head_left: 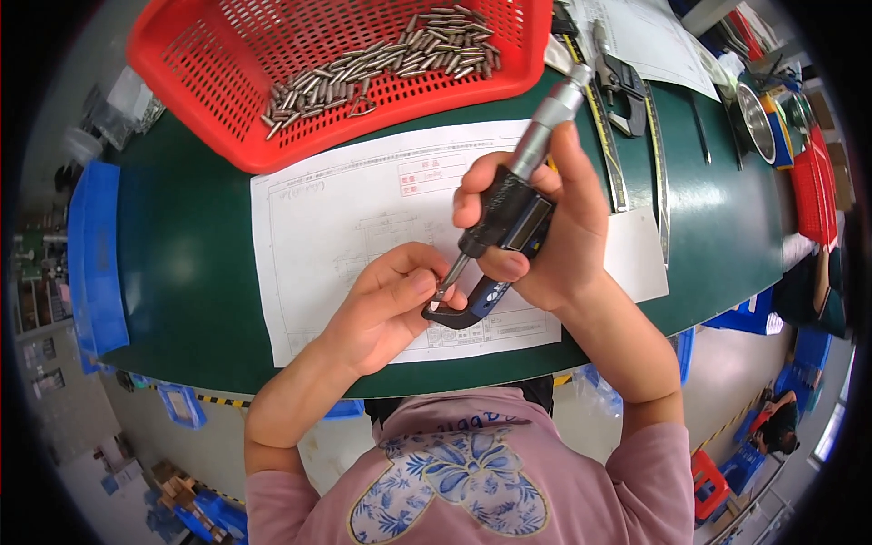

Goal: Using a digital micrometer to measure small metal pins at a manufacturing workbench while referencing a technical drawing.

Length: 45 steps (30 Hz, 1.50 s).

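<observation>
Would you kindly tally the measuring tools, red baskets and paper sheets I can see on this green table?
Micrometers: 1, held in the right hand, with the left hand at its jaw end.
Calipers: 1.
Steel rulers: 2.
Red baskets: 1, holding metal pins.
Paper sheets: 2.
Total: 7.

red basket [195, 54] of pins [381, 64], caliper [622, 82]

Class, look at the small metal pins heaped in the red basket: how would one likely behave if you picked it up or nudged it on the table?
The metal pins look like short, smooth cylinders, so one would probably roll when nudged. Their shiny finish suggests they could slip from fingertips. Being solid-looking metal, each is likely stiff and heavy for its size.
</observation>
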Tool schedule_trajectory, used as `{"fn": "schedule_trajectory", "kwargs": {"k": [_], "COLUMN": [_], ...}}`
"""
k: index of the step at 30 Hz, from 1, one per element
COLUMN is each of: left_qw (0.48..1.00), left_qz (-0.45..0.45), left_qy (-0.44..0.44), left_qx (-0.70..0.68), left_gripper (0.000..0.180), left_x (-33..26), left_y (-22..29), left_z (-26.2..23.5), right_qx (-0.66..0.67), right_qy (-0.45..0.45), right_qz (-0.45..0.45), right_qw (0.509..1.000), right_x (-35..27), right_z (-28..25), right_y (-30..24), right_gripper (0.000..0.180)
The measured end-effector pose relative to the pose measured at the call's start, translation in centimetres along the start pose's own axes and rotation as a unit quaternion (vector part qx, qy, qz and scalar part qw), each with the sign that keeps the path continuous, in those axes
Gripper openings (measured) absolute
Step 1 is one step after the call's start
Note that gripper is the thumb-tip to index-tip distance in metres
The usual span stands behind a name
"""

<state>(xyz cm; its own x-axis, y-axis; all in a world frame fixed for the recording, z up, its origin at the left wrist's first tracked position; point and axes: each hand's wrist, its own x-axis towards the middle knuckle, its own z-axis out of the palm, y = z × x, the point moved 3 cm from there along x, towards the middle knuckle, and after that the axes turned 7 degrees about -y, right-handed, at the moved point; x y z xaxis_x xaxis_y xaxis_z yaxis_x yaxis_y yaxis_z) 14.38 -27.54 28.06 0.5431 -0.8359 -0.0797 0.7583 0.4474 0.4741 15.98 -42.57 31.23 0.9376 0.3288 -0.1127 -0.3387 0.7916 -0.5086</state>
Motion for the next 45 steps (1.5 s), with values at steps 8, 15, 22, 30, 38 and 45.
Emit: {"fn": "schedule_trajectory", "kwargs": {"k": [8,15,22,30,38,45], "left_qw": [0.999,0.999,0.992,0.468,0.303,0.244], "left_qz": [-0.018,-0.006,0.017,0.204,0.155,0.131], "left_qy": [0.043,0.040,0.123,0.298,0.223,0.204], "left_qx": [-0.008,-0.001,0.017,0.807,0.914,0.939], "left_gripper": [0.023,0.020,0.018,0.010,0.006,0.007], "left_x": [0.1,0.3,0.6,5.8,11.4,12.7], "left_y": [0.3,0.3,2.6,14.9,15.0,15.8], "left_z": [0.0,-0.2,0.0,-3.5,-3.9,-4.0], "right_qx": [-0.025,-0.015,0.013,0.013,0.020,0.002], "right_qy": [0.024,0.012,0.077,0.062,0.057,0.065], "right_qz": [0.008,0.010,-0.006,-0.001,-0.017,-0.022], "right_qw": [0.999,1.000,0.997,0.998,0.998,0.998], "right_x": [0.2,0.2,0.3,-0.4,-0.3,-0.2], "right_z": [0.2,0.1,-0.3,0.5,0.4,0.4], "right_y": [0.0,0.0,-0.5,-0.8,-0.9,-1.0], "right_gripper": [0.066,0.070,0.073,0.072,0.068,0.069]}}
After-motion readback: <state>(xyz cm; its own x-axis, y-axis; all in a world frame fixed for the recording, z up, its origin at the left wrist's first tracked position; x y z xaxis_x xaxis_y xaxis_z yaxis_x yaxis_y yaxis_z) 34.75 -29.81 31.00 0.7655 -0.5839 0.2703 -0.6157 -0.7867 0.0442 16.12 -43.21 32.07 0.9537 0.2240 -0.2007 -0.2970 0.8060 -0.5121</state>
